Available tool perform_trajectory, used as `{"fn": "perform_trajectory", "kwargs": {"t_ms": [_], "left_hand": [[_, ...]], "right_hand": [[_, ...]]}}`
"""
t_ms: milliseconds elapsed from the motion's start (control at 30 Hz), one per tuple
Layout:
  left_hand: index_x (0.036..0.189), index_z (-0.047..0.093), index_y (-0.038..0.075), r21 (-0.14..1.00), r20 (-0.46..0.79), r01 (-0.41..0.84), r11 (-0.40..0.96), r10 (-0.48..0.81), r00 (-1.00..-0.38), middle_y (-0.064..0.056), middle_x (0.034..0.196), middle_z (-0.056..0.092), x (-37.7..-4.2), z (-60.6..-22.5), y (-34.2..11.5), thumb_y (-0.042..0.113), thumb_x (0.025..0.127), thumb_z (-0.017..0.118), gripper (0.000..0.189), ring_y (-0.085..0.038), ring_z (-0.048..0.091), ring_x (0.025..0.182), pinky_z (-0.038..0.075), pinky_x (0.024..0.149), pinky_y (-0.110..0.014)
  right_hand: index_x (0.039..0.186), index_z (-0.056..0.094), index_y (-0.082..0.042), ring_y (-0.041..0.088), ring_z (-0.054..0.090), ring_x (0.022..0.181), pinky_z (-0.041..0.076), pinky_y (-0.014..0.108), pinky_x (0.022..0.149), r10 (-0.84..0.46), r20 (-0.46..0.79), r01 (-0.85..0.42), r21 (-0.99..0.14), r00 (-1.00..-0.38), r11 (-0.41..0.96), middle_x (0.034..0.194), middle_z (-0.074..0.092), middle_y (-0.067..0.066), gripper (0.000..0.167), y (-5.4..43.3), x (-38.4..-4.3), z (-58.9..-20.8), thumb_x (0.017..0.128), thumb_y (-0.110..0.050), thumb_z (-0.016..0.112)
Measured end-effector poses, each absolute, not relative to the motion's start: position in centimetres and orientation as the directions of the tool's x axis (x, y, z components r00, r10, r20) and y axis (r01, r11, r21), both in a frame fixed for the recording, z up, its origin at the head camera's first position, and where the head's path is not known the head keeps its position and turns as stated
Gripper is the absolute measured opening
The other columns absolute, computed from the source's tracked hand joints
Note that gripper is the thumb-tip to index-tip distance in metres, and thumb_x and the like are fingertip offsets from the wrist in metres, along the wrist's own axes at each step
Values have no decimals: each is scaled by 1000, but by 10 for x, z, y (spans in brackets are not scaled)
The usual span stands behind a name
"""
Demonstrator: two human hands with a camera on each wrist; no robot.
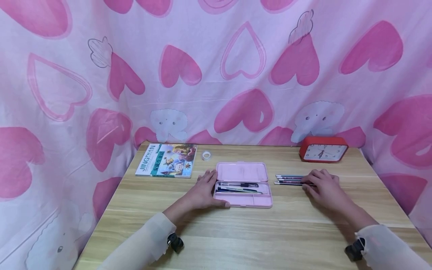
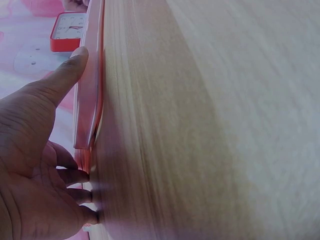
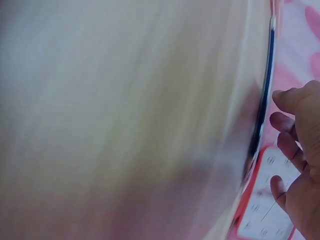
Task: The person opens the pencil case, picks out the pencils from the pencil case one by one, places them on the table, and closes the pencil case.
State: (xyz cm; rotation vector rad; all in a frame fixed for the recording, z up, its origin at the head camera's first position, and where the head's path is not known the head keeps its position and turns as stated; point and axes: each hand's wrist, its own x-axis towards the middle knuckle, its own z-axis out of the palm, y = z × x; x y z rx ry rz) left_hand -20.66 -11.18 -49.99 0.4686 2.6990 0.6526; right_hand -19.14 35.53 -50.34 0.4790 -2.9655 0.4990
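A pink pencil case [image 1: 262,200] lies unfolded on the table, its lid laid back. Inside are a clear pen with a black cap [image 1: 249,185] and other slim pens or pencils [image 1: 236,190]. My left hand [image 1: 201,191] holds the case at its left end, thumb [image 2: 75,62] on the front edge and fingers spread along the side and back. To the right, several pencils [image 1: 287,180] lie side by side. Over their right ends is my right hand [image 1: 324,187], fingers loosely bent. In the right wrist view its fingertips hover close beside a dark pencil [image 3: 265,100].
A picture-covered book [image 1: 175,161] lies at the back left, with a roll of clear tape [image 1: 206,155] beside it. Behind the pencils stands a red clock [image 1: 323,149]. A pink heart-patterned curtain [image 1: 243,108] hangs along the table's back edge.
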Motion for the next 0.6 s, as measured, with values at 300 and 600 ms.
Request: {"fn": "perform_trajectory", "kwargs": {"t_ms": [300, 600], "left_hand": [[179, 15, 12, 485, -235, 236, 842, 386, -892, -7, 188, 13, -207, -499, -112, 80, 79, 85, 140, -32, 2, 176, 6, 144, -54], [179, 14, 13, 487, -247, 227, 844, 382, -891, -5, 189, 12, -207, -498, -112, 78, 79, 86, 139, -31, 1, 176, 4, 144, -53]], "right_hand": [[127, 82, -19, 27, 56, 116, 42, 55, 95, -429, 132, -448, -309, -894, 839, 123, 75, 2, 27, 292, -197, -485, 100, -20, 82], [125, 83, -21, 20, 56, 111, 43, 55, 96, -559, 124, -567, -302, -820, 766, 122, 77, -2, 25, 239, -200, -482, 100, -18, 82]]}}
